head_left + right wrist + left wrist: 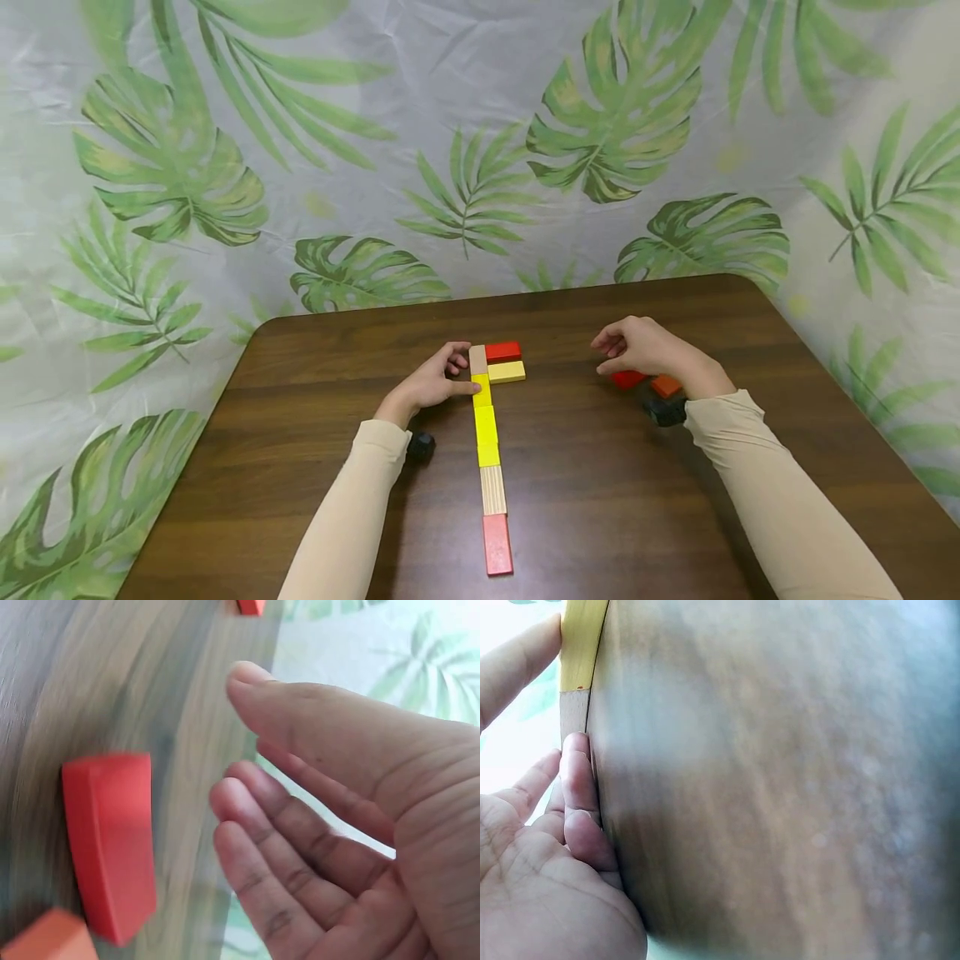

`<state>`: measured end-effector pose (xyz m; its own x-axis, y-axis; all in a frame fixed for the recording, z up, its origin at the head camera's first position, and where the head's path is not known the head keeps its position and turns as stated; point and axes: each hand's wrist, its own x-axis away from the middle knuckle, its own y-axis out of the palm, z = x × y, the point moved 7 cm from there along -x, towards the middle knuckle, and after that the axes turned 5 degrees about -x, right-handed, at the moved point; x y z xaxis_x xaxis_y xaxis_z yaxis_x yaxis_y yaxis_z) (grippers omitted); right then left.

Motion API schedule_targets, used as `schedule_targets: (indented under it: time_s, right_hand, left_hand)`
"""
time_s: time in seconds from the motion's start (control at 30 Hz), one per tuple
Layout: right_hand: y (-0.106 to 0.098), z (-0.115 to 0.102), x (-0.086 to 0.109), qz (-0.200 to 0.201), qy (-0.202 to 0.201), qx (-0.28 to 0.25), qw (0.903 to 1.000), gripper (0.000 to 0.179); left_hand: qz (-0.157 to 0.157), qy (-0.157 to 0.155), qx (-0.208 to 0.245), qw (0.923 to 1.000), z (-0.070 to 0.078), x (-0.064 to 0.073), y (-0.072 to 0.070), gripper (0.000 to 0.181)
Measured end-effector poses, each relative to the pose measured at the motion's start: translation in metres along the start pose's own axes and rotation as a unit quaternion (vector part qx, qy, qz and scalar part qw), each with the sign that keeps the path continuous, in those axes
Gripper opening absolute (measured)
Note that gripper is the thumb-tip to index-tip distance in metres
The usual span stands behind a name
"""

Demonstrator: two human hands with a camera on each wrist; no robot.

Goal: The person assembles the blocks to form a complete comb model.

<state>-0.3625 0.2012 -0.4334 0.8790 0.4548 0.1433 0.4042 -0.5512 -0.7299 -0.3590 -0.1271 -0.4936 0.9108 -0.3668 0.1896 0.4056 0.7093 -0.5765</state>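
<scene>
A line of wooden blocks runs toward me down the table: a plain block (478, 360) at the far end, two yellow blocks (487, 436), a striped wood block (492, 490) and a pinkish-red block (497, 544). To the right of its far end lie a red block (503, 351) and a pale yellow block (507, 372). My left hand (433, 379) is at the line's left side, thumb touching the farther yellow block (583, 645), fingers beside the plain one. Holding nothing, my right hand (643, 346) hovers with loosely bent fingers near another red block (112, 840).
An orange block (666, 385) lies by the right wrist. Black wrist cameras (422, 447) sit under both wrists. The brown wooden table (585, 500) ends at the back against a leaf-printed curtain (480, 150).
</scene>
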Motion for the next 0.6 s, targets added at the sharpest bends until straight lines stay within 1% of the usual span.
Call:
schedule_targets:
  time_s: [0.27,0.4,0.6]
  right_hand:
    - [-0.018,0.025,0.019,0.005,0.02,0.003,0.9998,0.047]
    - [-0.022,0.036,0.025,0.003,0.028,0.0,0.9996,0.047]
    - [-0.021,0.049,0.029,-0.005,0.034,-0.001,0.9994,0.048]
  left_hand:
    - [0.002,-0.003,0.002,1.0,0.0,0.001,-0.001,0.077]
    - [0.003,-0.002,0.002,1.0,-0.001,0.0,-0.001,0.077]
    - [0.002,0.001,-0.001,1.0,-0.003,-0.002,0.001,0.076]
